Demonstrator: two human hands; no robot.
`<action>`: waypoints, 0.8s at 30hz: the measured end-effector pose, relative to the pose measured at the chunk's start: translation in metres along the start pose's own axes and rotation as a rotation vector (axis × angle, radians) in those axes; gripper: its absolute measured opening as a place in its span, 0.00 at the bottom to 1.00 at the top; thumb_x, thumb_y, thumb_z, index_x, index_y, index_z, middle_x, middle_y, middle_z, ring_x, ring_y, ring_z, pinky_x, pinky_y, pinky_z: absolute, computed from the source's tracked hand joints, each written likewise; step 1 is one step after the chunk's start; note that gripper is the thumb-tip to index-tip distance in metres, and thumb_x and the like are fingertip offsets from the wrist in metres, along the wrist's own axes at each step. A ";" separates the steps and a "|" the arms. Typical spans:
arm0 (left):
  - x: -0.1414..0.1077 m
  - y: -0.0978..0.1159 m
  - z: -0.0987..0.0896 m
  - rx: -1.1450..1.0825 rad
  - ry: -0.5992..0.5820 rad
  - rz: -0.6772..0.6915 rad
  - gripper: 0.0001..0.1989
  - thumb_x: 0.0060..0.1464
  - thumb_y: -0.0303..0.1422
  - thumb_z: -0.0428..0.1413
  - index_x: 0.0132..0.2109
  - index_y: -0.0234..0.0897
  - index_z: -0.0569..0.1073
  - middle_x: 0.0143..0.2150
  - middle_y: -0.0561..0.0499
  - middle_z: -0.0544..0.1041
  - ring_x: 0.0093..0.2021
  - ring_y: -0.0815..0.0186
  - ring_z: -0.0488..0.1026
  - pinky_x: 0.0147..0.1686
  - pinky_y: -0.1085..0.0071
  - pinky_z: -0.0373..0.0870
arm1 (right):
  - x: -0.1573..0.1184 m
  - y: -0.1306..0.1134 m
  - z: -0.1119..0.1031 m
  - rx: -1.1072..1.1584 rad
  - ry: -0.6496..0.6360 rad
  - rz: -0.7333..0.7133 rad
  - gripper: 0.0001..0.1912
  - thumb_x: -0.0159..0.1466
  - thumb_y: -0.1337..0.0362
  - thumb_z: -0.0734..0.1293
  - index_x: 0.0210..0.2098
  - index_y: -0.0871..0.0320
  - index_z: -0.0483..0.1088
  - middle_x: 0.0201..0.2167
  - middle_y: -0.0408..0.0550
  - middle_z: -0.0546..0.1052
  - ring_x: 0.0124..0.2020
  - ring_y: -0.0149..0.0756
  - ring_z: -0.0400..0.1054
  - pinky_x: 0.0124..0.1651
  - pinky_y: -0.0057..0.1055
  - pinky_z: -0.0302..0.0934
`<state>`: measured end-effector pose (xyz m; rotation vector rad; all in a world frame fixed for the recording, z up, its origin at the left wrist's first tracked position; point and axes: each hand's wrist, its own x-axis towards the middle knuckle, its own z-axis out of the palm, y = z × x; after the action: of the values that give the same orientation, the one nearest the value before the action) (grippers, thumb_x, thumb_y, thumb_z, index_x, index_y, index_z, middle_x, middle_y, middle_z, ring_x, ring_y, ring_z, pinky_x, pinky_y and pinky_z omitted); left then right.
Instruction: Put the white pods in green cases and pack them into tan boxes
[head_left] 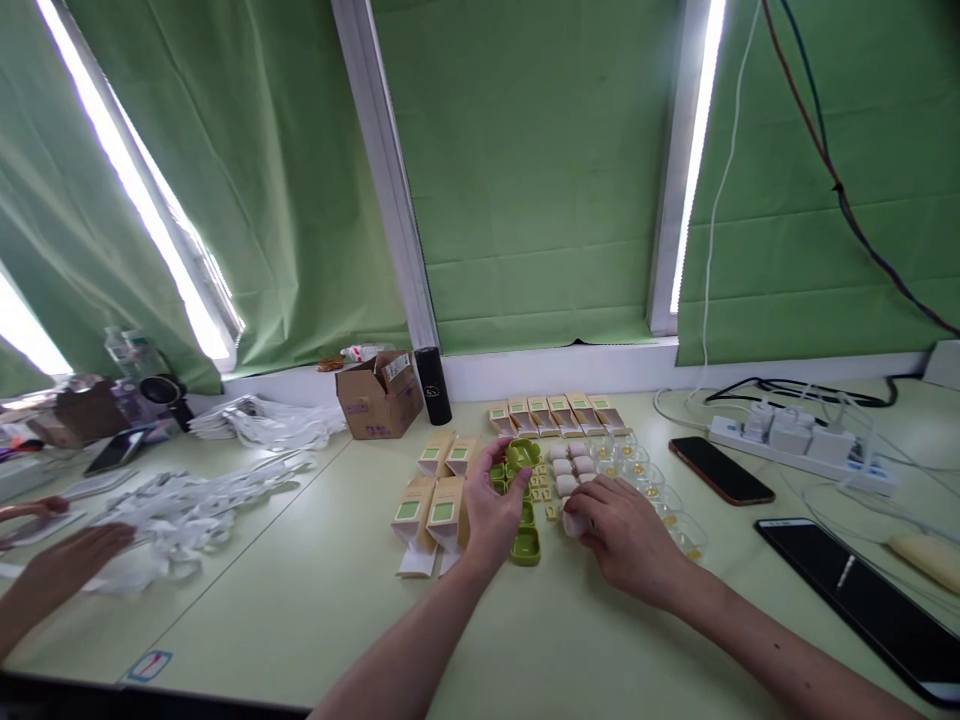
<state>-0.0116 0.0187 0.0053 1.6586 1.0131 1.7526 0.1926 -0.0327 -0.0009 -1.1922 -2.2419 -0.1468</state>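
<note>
My left hand [493,510] grips a small green square dish [523,455] between thumb and fingers, raised over a column of similar green dishes [526,546]. My right hand [626,535] has its fingers closed on a pale pinkish-white rounded piece [576,522]. Just beyond it, several matching pale pieces [568,468] stand in rows. Small yellowish pieces [541,482] lie between them and the green dishes. To the right, partly behind my right hand, are clear rounded covers [651,478] with yellow centres. Open tan cartons with green labels [409,512] stand left of my left hand.
More tan cartons [559,412] line the back. Behind stand a brown cardboard box [380,397] and a black cylinder [433,386]. Phones [720,470] and a power strip [802,450] lie right. Another person's hands [82,555] handle white strips [195,510] at left.
</note>
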 end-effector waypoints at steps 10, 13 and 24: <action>-0.002 0.004 0.000 0.037 -0.007 0.007 0.19 0.57 0.34 0.65 0.55 0.39 0.76 0.52 0.44 0.80 0.52 0.57 0.76 0.55 0.59 0.72 | -0.007 -0.004 -0.001 -0.059 -0.121 0.031 0.14 0.59 0.75 0.69 0.43 0.55 0.78 0.44 0.52 0.81 0.49 0.50 0.69 0.52 0.45 0.60; -0.002 0.002 0.001 0.002 -0.005 0.015 0.20 0.56 0.33 0.65 0.55 0.39 0.76 0.52 0.44 0.80 0.53 0.57 0.76 0.57 0.59 0.71 | -0.008 -0.002 -0.004 -0.018 -0.096 0.037 0.17 0.59 0.75 0.69 0.46 0.54 0.77 0.47 0.52 0.80 0.50 0.51 0.69 0.52 0.46 0.61; -0.001 0.004 0.005 -0.309 -0.103 -0.063 0.24 0.51 0.32 0.70 0.54 0.36 0.75 0.53 0.40 0.81 0.56 0.54 0.78 0.57 0.60 0.75 | 0.017 0.018 -0.017 0.253 0.318 0.080 0.20 0.62 0.72 0.67 0.53 0.52 0.71 0.51 0.52 0.79 0.55 0.53 0.70 0.57 0.52 0.69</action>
<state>-0.0058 0.0163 0.0083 1.4880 0.7000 1.6676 0.2067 -0.0159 0.0193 -1.0398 -1.8717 -0.0171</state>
